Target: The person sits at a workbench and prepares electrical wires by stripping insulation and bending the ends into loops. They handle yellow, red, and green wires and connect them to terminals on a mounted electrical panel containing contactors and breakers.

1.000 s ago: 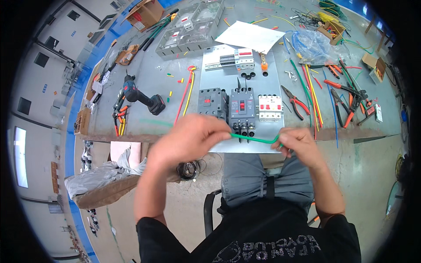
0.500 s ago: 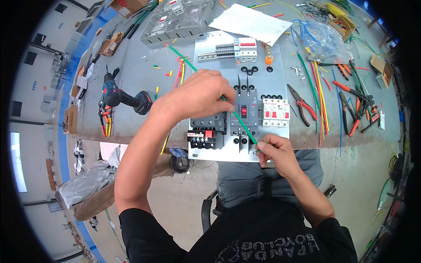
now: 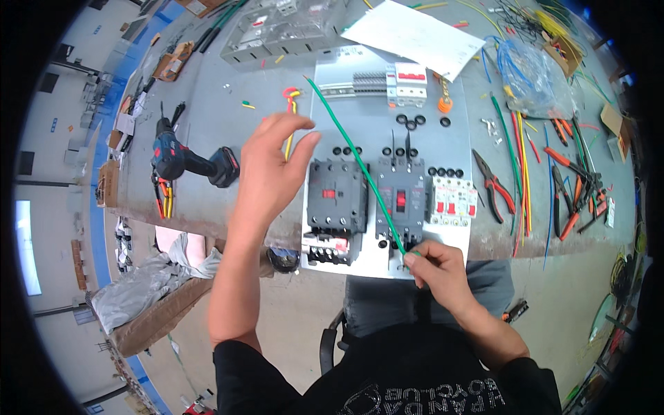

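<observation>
A green wire [image 3: 361,164] slants up and leftward across a white mounting plate [image 3: 453,135]. Its near end is pinched in my right hand [image 3: 441,273], at the plate's front edge below the dark circuit breaker [image 3: 401,197]. My left hand [image 3: 278,162] is off the wire, thumb and fingers apart, left of the black contactor [image 3: 337,197]. Below the contactor sits a thermal overload relay [image 3: 327,247]. Small white breakers with red switches [image 3: 453,199] stand at the plate's right side. Terminal blocks [image 3: 370,84] and another white breaker [image 3: 411,84] line a rail at the far side.
A cordless drill [image 3: 183,158] lies at the left. Pliers [image 3: 494,187], loose coloured wires [image 3: 522,173] and more hand tools [image 3: 570,187] are on the right. Farther back are a paper sheet [image 3: 413,36], clear plastic covers [image 3: 283,31] and a plastic bag of blue wire [image 3: 532,79].
My left hand has let go of the green wire and moved left, its fingers spreading. My right hand keeps its pinch on the wire's near end. The whole view has shifted slightly.
</observation>
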{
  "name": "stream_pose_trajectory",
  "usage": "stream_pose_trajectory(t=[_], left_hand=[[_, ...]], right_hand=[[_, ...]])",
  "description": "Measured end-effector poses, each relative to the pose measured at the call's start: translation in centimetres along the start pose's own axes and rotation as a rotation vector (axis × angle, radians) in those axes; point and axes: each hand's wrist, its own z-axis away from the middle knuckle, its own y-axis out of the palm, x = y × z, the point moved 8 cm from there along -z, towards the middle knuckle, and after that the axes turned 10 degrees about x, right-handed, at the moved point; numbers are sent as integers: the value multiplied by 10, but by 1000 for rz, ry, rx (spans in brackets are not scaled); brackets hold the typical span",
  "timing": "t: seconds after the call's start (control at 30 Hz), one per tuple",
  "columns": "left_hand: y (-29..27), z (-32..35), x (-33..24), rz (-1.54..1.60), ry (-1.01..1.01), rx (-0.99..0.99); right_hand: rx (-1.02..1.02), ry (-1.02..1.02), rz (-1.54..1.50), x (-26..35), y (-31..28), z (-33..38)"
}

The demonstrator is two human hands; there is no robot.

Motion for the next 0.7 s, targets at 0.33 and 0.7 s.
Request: stream_pose_trajectory(t=[0.33, 0.7], left_hand=[[48, -10, 89, 744, -374, 169], [86, -38, 76, 1135, -398, 242]], right_hand=[[-76, 11, 92, 1, -4, -2], [-80, 27, 62, 1, -5, -2]])
